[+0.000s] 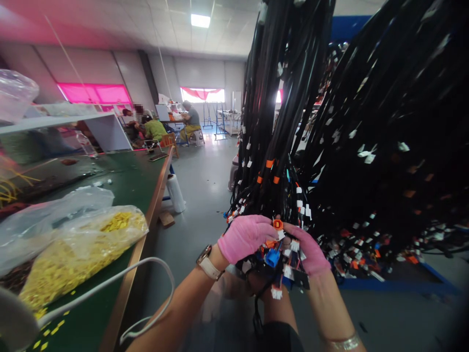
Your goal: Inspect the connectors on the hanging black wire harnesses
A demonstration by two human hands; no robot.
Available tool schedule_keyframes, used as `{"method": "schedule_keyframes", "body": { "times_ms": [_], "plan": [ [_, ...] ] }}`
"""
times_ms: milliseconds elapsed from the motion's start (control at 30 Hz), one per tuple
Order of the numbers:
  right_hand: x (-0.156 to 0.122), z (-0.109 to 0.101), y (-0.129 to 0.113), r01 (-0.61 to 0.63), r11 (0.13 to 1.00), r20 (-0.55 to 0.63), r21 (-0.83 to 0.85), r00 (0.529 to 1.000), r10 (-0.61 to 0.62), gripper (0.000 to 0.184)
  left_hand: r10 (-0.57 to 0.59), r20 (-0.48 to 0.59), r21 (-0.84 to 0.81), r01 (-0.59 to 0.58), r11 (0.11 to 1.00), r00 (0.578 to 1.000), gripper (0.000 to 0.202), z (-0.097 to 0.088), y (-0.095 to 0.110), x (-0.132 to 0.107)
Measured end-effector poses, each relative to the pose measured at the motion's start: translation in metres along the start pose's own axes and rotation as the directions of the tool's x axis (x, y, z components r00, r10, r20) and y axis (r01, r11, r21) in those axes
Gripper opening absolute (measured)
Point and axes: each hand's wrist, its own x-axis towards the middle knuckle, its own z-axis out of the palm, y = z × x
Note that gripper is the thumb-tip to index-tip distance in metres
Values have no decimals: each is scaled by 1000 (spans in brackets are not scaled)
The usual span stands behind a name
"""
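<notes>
Head view: we see both hands busy at the lower centre of the frame, where the connector cluster (294, 245) gathers at the foot of a hanging black cable bundle (267, 112). Our left hand (245, 239), in a pink glove, curls its fingers over the cluster from the left, their tips at an orange connector (278, 225). Our right hand (311, 250), gloved alike, grasps the cluster from the opposite side, its fingertips close to that same connector; how firmly either hand grips, we cannot tell. A blue connector (271, 257) sits just below, between the hands.

We judge the step in hand to be handling or sorting through these ends. The next move, in our view, calls for one hand steadying the cluster while the other parts a single connector from its neighbours without tugging the wires. At lower left, a bag of yellow pieces (84, 249) rests on the green table (137, 173).
</notes>
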Motion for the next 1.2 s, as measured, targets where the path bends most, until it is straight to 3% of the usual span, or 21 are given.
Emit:
{"method": "schedule_keyframes", "body": {
  "times_ms": [133, 267, 333, 433, 533, 633, 700, 800, 867, 933, 1100, 1200],
  "plan": [
    [5, -2, 2, -72, 997, 18, -6, 997, 72, 6, -124, -28, -158, 118, 980, 992, 13, 7, 5, 1],
    [9, -10, 5, 65, 979, 60, -195, 997, -54, 9, -268, 49, -338, 269, 902, 962, 20, 13, 5, 1],
    [11, -14, 5, 147, 945, 90, -291, 988, -126, 10, -267, 98, -328, 284, 901, 959, 24, 13, 2, 2],
    [12, -18, 3, 245, 890, 135, -385, 969, -209, 14, -190, 161, -186, 219, 958, 969, 31, 11, 0, 4],
    [10, -18, 0, 483, 634, 298, -604, 875, -382, 17, -121, 194, 2, 123, 992, 973, 37, 8, 0, 5],
    [9, -21, -3, 610, 386, 444, -692, 781, -439, 22, -106, 197, 119, 83, 989, 975, 42, 7, 2, 6],
    [10, -26, -3, 639, 279, 491, -717, 746, -449, 30, -116, 195, 118, 94, 989, 974, 44, 8, 2, 7],
    [15, -34, -1, 670, 95, 559, -736, 680, -475, 43, -152, 225, -22, 161, 987, 962, 41, 10, -2, 7],
    [18, -38, 1, 679, 84, 566, -729, 668, -483, 44, -193, 256, -153, 237, 959, 947, 37, 11, -6, 8],
    [20, -39, 3, 676, 131, 546, -725, 680, -489, 40, -243, 275, -252, 314, 915, 930, 35, 13, -9, 8],
    [18, -35, 3, 643, 268, 497, -717, 742, -450, 44, -359, 237, -292, 419, 860, 903, 35, 19, -10, 8],
    [17, -36, 1, 666, 223, 543, -712, 723, -427, 50, -384, 214, -306, 435, 847, 898, 31, 22, -8, 9]
  ]
}}
